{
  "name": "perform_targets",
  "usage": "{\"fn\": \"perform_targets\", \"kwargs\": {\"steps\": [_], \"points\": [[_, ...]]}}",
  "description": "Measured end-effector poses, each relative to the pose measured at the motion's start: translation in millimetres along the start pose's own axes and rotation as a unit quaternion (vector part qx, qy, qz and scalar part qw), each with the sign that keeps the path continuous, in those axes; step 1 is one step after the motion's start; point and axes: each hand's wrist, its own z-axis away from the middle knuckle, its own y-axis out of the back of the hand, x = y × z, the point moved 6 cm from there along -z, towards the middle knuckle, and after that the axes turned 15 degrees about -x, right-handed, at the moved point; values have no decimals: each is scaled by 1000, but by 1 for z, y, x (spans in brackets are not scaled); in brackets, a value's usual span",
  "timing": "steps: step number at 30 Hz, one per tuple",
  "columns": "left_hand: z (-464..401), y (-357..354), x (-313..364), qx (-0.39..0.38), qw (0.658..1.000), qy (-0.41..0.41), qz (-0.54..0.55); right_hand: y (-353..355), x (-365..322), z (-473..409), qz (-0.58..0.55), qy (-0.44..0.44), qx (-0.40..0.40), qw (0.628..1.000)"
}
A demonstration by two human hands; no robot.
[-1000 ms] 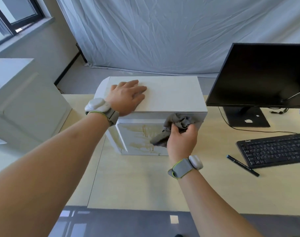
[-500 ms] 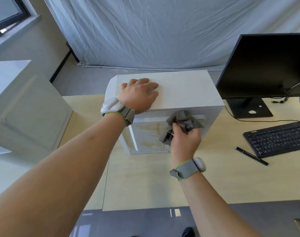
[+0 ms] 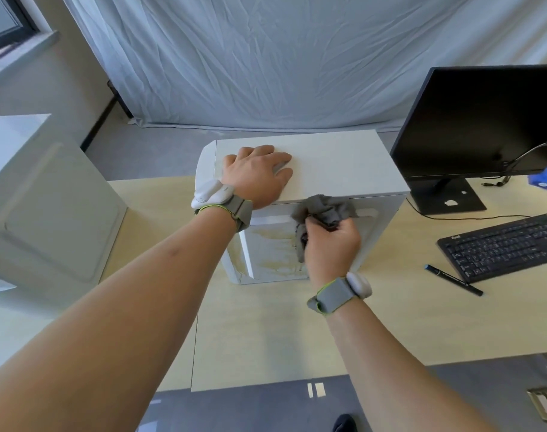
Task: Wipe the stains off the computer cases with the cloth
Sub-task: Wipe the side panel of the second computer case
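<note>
While the left hand (image 3: pixel 256 174) lay flat on the white computer case (image 3: pixel 344 163) near the desk's (image 3: pixel 266 338) far edge, the right hand (image 3: pixel 331 241) gripped the grey cloth (image 3: pixel 325 210) against its stained side; firm downward strokes over those brown streaks (image 3: pixel 275 244) would serve best.

Off to the right of my right hand stood a black monitor (image 3: pixel 481 120), with a black keyboard (image 3: pixel 504 246) and pen (image 3: pixel 453 279) lying nearer me.
</note>
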Motion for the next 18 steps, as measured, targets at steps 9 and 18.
{"fn": "perform_targets", "kwargs": {"steps": [9, 18], "points": [[0, 0, -4, -7, 1000, 4, 16, -10, 10, 12, 37, 15, 9, 999], [-1, 1, -4, 3, 1000, 1, 25, -77, 5, 28, 211, 167, -94, 959]]}}
